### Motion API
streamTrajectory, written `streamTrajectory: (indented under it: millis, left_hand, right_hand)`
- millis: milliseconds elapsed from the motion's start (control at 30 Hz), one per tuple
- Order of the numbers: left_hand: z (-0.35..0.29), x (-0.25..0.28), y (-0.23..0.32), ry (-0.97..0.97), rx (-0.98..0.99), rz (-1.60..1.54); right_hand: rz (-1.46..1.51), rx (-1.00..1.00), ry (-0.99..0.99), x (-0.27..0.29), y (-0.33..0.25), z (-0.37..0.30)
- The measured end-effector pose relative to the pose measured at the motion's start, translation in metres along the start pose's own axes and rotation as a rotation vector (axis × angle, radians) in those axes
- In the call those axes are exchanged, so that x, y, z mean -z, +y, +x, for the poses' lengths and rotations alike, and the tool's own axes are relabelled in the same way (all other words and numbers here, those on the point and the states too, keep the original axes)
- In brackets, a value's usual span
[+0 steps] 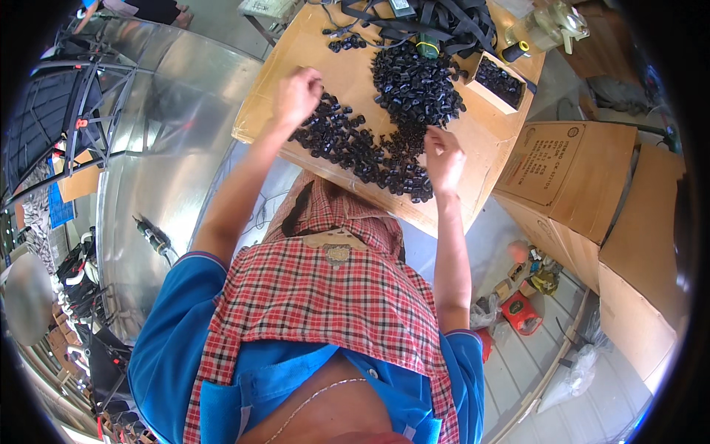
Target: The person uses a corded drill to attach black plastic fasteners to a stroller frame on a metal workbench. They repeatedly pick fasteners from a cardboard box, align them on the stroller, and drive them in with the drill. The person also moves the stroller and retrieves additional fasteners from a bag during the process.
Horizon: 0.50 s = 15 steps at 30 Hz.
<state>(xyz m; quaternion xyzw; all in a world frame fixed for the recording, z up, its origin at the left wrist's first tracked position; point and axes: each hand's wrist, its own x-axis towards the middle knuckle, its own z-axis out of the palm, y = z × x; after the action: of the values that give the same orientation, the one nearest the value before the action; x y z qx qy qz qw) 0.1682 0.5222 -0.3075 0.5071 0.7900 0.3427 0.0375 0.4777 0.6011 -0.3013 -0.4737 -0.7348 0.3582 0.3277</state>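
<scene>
My left hand (297, 98) is over the left part of the cardboard-topped table (259, 103), its fingers curled together. Whatever it may hold is too small to make out. Just below and to its right spreads a pile of small black plastic parts (333, 137). My right hand (445, 161) is at the right edge of the piles, thumb and fingers pinched; any piece between them cannot be made out. Next to it lies a heap of finer dark pieces (405, 140). Beyond that heap rises a larger mound of glossy black parts (414, 85).
An open carton (492, 98) of black parts stands at the right, near a yellow-topped black spool (515, 51) and a clear bottle (543, 29). Black straps (473, 26) lie at the back. Large cardboard boxes (569, 170) stand right of the table; a metal surface (177, 89) is left.
</scene>
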Motion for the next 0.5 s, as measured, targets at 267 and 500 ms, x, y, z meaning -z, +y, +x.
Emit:
streamTrajectory:
  millis: [267, 500]
  left_hand:
    - [-0.017, -0.015, 0.040, -0.148, -0.165, 0.069]
    - [-0.050, -0.064, 0.098, -0.448, -0.378, 0.203]
  right_hand:
    - [-0.282, 0.243, 0.051, -0.007, 0.034, 0.022]
    - [-0.157, 0.143, 0.083, -0.011, 0.012, 0.020]
